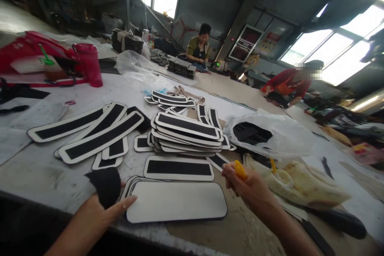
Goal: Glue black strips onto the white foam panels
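Observation:
My left hand (97, 218) is at the left end of a stack of white rounded panels (177, 204), its thumb on the top one. A black strip of material (108, 186) curls up from this hand, and its fingers are partly hidden behind it. Closed round a yellow handle (240, 170), my right hand (246, 182) hovers right of the stack; the tool's working end cannot be made out. Just beyond the stack lies a single panel with a black strip (180, 168). Behind it rises a pile of similar panels (186, 132).
More black-striped panels (102, 140) lie fanned out at the left. At the right are a clear plastic bag (288, 136) of black pieces and a crumpled yellowish bag (318, 186). A pink bottle (90, 64) stands at the back left. Two people work farther off.

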`<control>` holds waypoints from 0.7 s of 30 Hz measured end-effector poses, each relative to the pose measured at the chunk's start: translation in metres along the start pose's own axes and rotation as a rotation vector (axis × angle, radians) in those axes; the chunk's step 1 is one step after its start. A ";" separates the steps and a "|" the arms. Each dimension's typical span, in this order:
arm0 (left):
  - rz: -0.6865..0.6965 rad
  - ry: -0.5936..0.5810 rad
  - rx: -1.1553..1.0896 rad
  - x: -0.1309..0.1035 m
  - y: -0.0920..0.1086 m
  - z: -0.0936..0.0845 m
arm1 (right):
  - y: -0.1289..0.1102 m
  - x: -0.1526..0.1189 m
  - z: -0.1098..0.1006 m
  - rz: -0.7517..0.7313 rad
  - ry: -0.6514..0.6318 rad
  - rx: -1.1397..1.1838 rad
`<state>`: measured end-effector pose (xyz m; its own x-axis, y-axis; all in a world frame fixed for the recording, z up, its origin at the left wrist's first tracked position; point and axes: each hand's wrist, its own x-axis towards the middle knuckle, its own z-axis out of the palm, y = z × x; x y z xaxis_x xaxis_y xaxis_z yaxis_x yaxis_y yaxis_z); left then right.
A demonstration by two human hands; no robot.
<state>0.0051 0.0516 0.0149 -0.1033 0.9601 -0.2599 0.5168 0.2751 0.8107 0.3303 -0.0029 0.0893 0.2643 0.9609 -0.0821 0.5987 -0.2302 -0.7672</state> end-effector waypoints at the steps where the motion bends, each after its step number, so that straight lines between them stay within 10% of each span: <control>1: -0.003 -0.010 0.002 -0.004 -0.002 0.004 | -0.006 -0.007 0.010 0.006 0.030 0.162; 8: -0.057 -0.049 -0.009 -0.017 -0.011 0.011 | -0.067 -0.029 0.103 -0.007 0.159 1.080; 14: 0.047 -0.124 0.017 -0.017 -0.013 0.014 | -0.086 -0.016 0.172 -0.028 0.234 1.215; 21: -0.065 -0.121 0.092 -0.016 -0.012 0.018 | -0.057 -0.021 0.170 -0.035 0.394 1.032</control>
<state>0.0158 0.0321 0.0003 -0.0387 0.9259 -0.3759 0.5888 0.3250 0.7400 0.1619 0.0161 0.0264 0.5920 0.8057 0.0181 -0.2594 0.2118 -0.9423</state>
